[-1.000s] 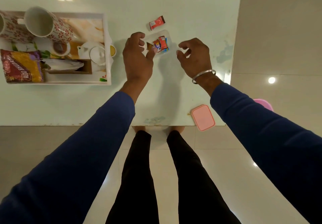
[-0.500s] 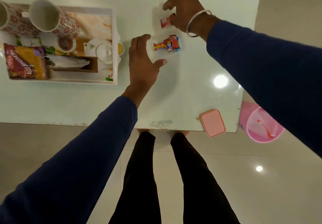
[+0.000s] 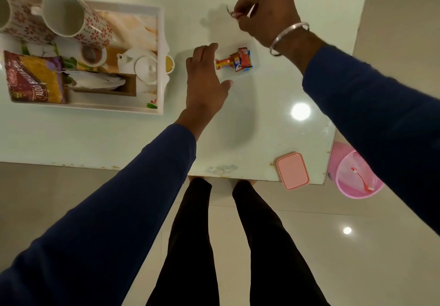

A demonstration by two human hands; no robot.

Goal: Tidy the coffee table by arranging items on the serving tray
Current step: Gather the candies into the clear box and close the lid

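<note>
A white serving tray [image 3: 160,44] sits at the table's left. It holds two flowered mugs [image 3: 71,20], a small white teapot [image 3: 140,64], a snack packet [image 3: 35,79] and a tissue holder [image 3: 104,83]. A clear small container with colourful candies [image 3: 235,61] rests mid-table. My left hand [image 3: 204,82] hovers open just left of it, fingers spread. Farther back, my right hand [image 3: 266,10] is lifted off the table, pinching a small red-and-white candy wrapper [image 3: 238,14], which is mostly hidden by the fingers.
A pink lid [image 3: 292,170] lies at the table's near right corner, overhanging the edge. A pink bucket [image 3: 357,177] with a spoon stands on the floor to the right. My legs are below the near edge.
My right hand left the candy container, reached to the far wrapper, closed on it and lifted it. My left hand let go of the container and opened beside it.
</note>
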